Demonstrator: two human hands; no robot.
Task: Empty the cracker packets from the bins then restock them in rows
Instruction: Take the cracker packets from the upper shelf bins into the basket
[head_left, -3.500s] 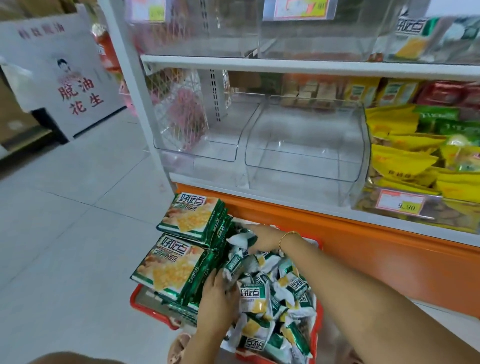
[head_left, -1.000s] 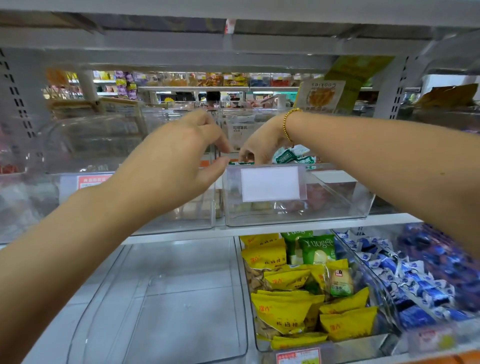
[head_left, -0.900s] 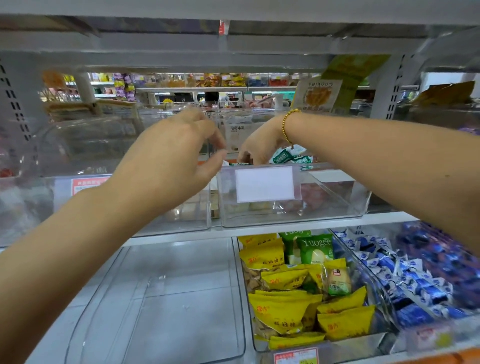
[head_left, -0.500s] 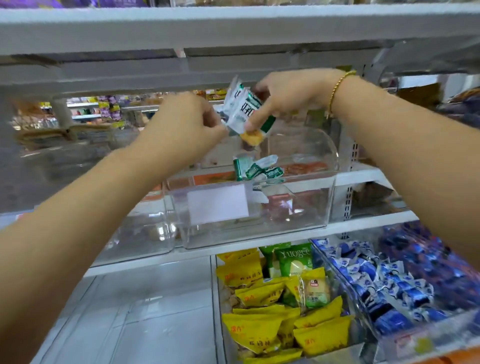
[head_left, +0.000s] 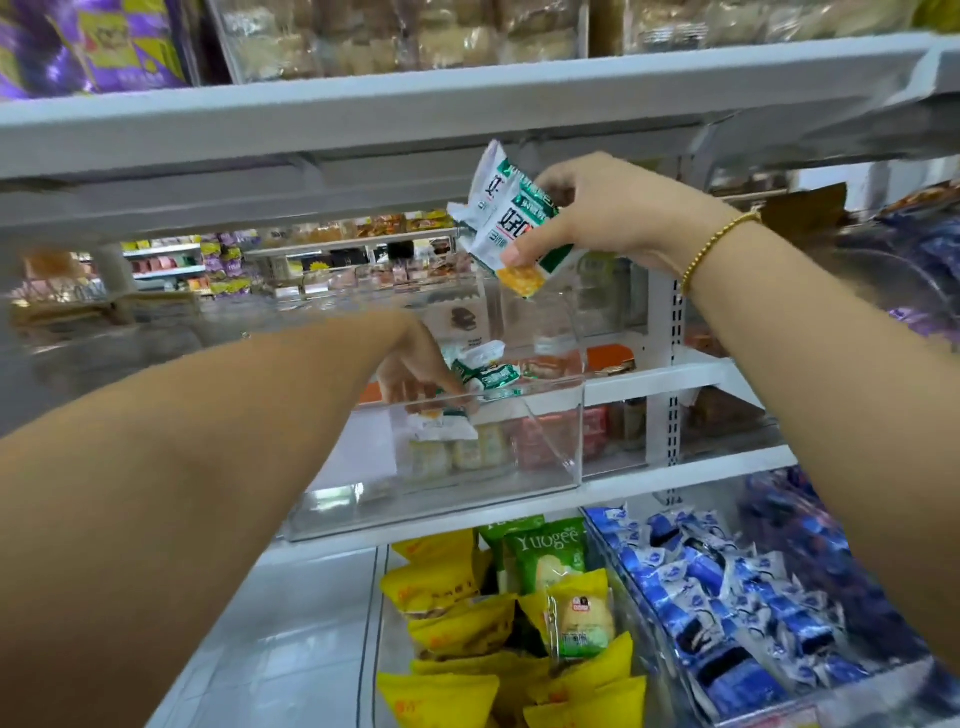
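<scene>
The right hand (head_left: 597, 213) grips cracker packets (head_left: 511, 218) above the clear bin (head_left: 550, 467). The left hand (head_left: 413, 366) reaches inside, near the bin's front edge; I cannot tell if its fingers hold anything.

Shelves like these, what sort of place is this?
Probably a shop's snack aisle: white shelves carry clear bins, one with yellow packets, one with blue packets, and more stocked shelves show behind. The right hand holds cracker packets.

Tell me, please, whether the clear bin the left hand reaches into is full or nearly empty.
Nearly empty: the clear bin holds only a few green-and-white cracker packets by the left hand; its floor is mostly bare.
</scene>
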